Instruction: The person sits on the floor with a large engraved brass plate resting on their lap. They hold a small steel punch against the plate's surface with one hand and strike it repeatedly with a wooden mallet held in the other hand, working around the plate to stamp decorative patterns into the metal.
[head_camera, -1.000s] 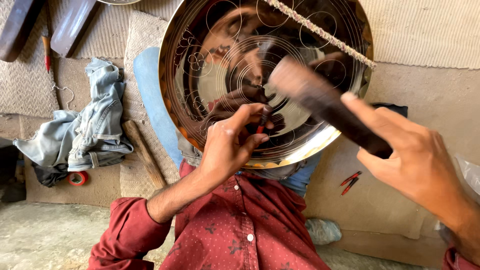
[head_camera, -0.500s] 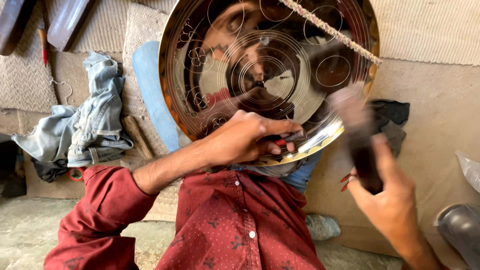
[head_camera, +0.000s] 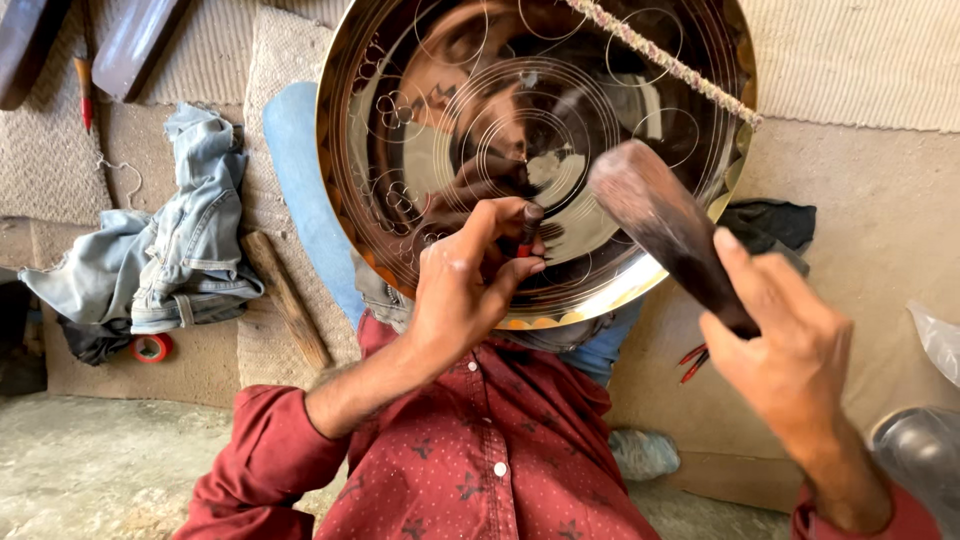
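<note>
- A small dark chisel (head_camera: 527, 228) is pinched between the closed fingers (head_camera: 500, 225) of the left hand (head_camera: 465, 285), its tip set against the engraved metal tray (head_camera: 420, 120).
- A dark mallet (head_camera: 665, 230) is gripped in the closed right hand (head_camera: 785, 350), its head raised just beside the chisel.
- The tray is propped upright above the lap, crossed by a braided cord (head_camera: 665, 60).
- A denim garment (head_camera: 170, 250) lies well apart on the left.

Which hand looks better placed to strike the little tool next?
The right hand, probably. It grips the dark mallet raised just beside the small punch, which the left hand pinches against the engraved metal tray.
</note>
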